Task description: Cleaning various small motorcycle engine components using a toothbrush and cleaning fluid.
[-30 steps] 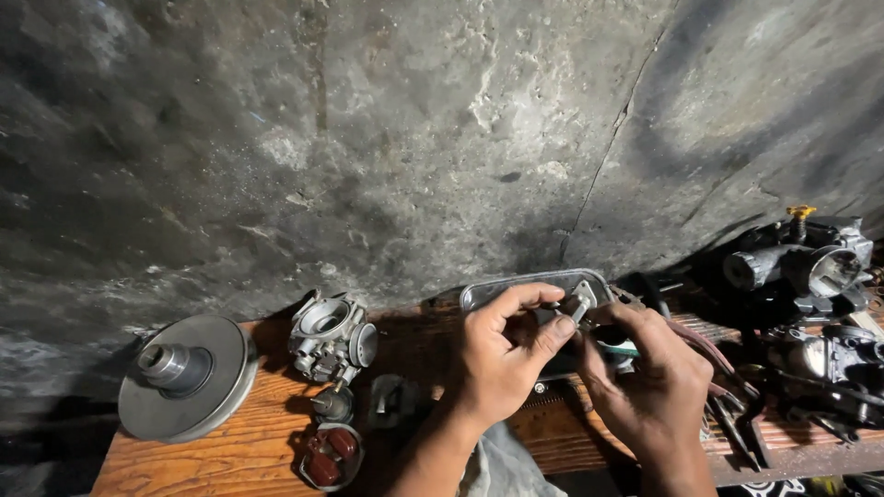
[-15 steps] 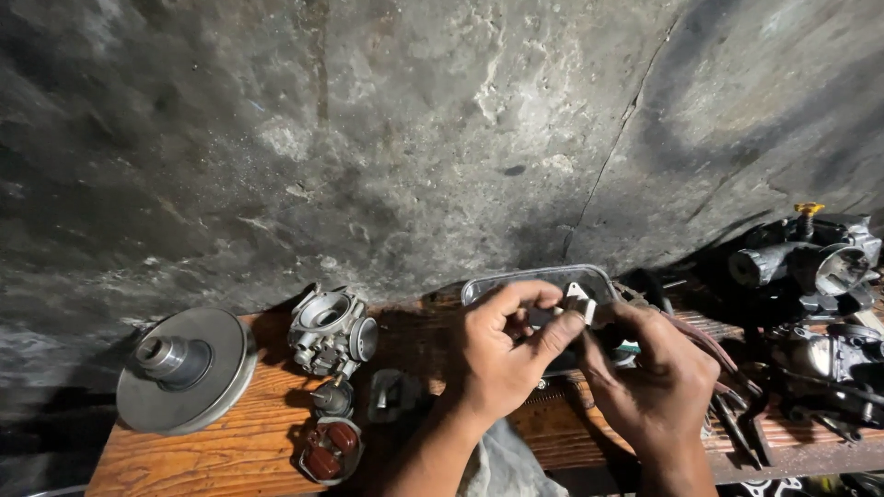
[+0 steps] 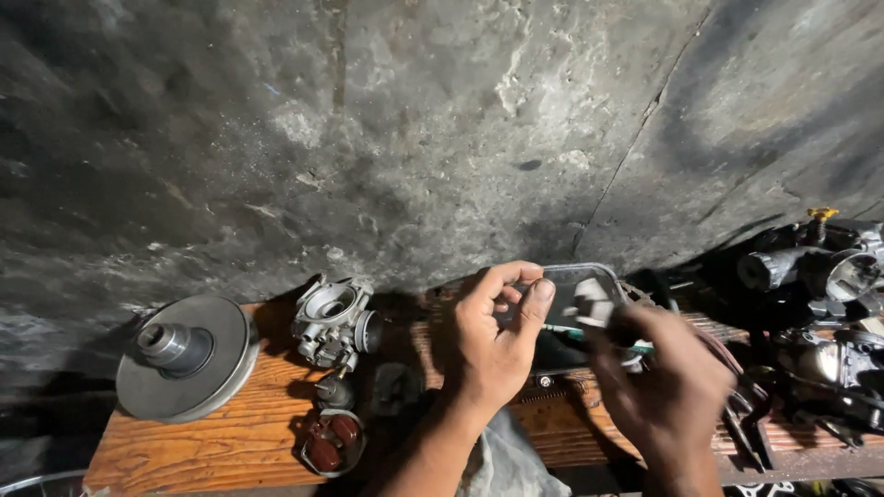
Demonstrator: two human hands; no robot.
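The left hand (image 3: 493,345) is hovering over the worn wooden workbench (image 3: 221,442) with thumb and fingers curled narrowly together; the pictures do not show whether it is pinching anything. The right hand (image 3: 668,391), blurred, is gripping a small pale grey metal part (image 3: 592,304) at its fingertips, just beside the left thumb. Both hands are positioned above a shallow rectangular clear-rimmed tray (image 3: 589,273), which is sitting against the stained grey concrete wall (image 3: 414,129). To the left, a silver cast-metal carburettor body (image 3: 333,320) is standing near the wall, and a round grey metal pulley disc with a raised hub (image 3: 189,354) is lying well apart at the bench end. A small dark red round cap (image 3: 331,442) is lying near the front edge. Dark engine assemblies (image 3: 820,276) are crowding the right side.
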